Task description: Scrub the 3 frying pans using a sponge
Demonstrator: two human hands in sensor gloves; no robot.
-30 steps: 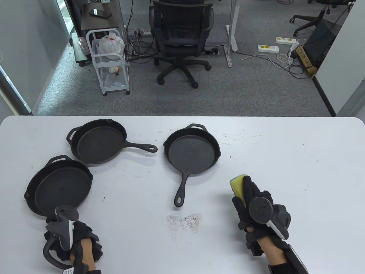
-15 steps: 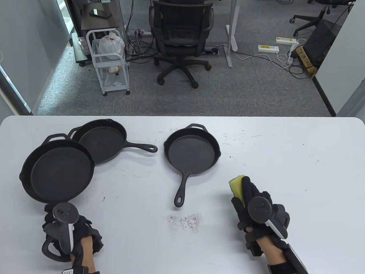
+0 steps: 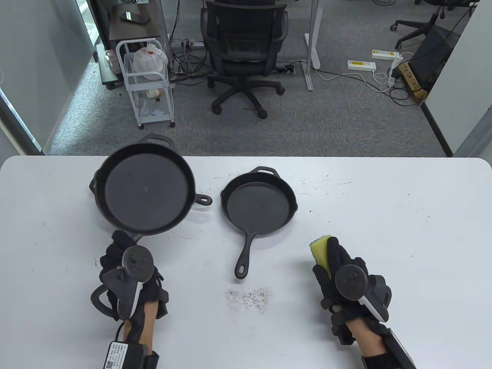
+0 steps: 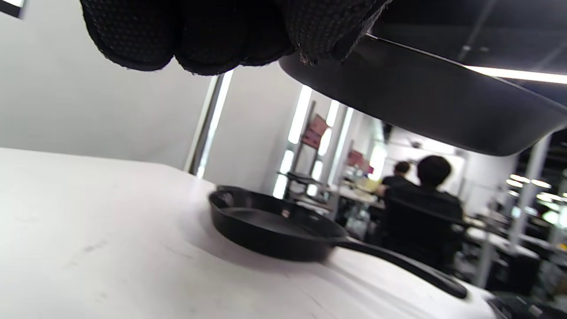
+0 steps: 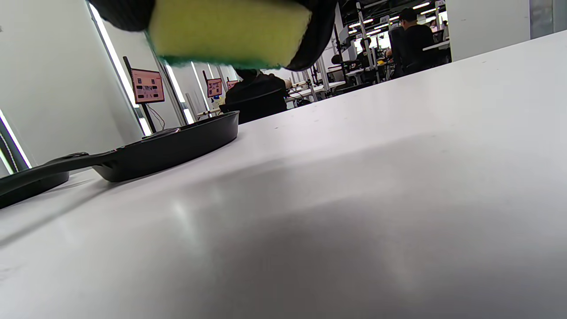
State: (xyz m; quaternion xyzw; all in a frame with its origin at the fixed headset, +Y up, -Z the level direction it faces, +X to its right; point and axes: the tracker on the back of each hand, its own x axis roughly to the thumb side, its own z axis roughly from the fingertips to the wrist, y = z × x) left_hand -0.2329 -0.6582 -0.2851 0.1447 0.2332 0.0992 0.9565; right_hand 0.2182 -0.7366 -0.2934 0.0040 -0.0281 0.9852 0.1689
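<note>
Aloft: one frying pan (image 3: 148,188), handle gripped by left hand (image 3: 127,275), above second pan (image 4: 274,230). Beside, third pan (image 3: 259,203), nothing inside. Sponge (image 3: 323,253) pinched by right hand (image 3: 342,280).

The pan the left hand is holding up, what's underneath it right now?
Under the lifted pan held by the left hand, a second frying pan sits on the table. From above only its handle tip shows; its bowl is covered.

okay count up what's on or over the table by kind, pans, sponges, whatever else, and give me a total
Frying pans: 3, one lifted, one mostly hidden beneath it, one resting at centre
Sponges: 1
Gloved hands: 2, left, right
Total: 6
</note>
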